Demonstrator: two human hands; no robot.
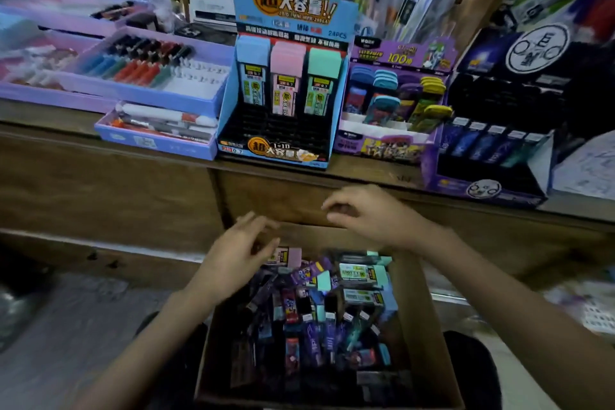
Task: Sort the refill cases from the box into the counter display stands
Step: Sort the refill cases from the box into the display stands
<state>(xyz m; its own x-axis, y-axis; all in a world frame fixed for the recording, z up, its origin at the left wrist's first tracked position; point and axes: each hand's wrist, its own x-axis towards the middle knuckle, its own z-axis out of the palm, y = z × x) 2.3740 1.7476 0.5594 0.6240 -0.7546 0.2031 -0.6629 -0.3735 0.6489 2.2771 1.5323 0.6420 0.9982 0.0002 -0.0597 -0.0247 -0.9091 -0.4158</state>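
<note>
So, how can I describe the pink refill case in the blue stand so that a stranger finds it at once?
On the wooden counter, find the blue display stand with the orange-and-white header. In its back row, take the middle case, the only one with a pink cap, between a blue-capped case and a green-capped case.
</note>
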